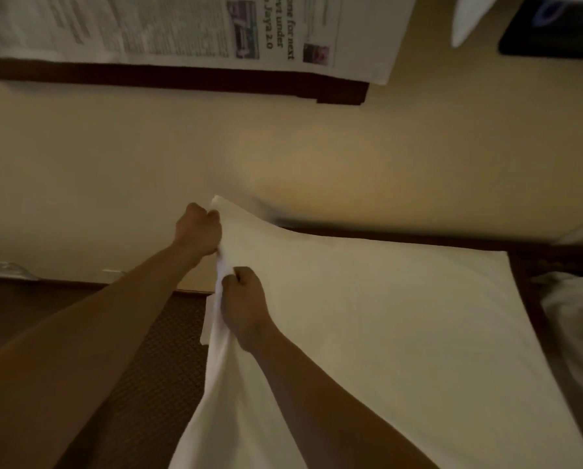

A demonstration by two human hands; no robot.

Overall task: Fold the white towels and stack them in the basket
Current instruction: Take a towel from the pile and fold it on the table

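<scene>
fingers of both hands point(200, 231) pinch white towel point(368, 316) before beige wall point(114, 164).

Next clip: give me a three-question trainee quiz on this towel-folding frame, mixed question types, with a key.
1. True or false: both hands grip the large white cloth towel.
2. Which hand is farther from the camera? A) left hand B) right hand
3. Fill in: the printed sheet at the top of the view is a ____.

Key:
1. True; both pinch the same bunched left edge.
2. A.
3. Newspaper.
</scene>
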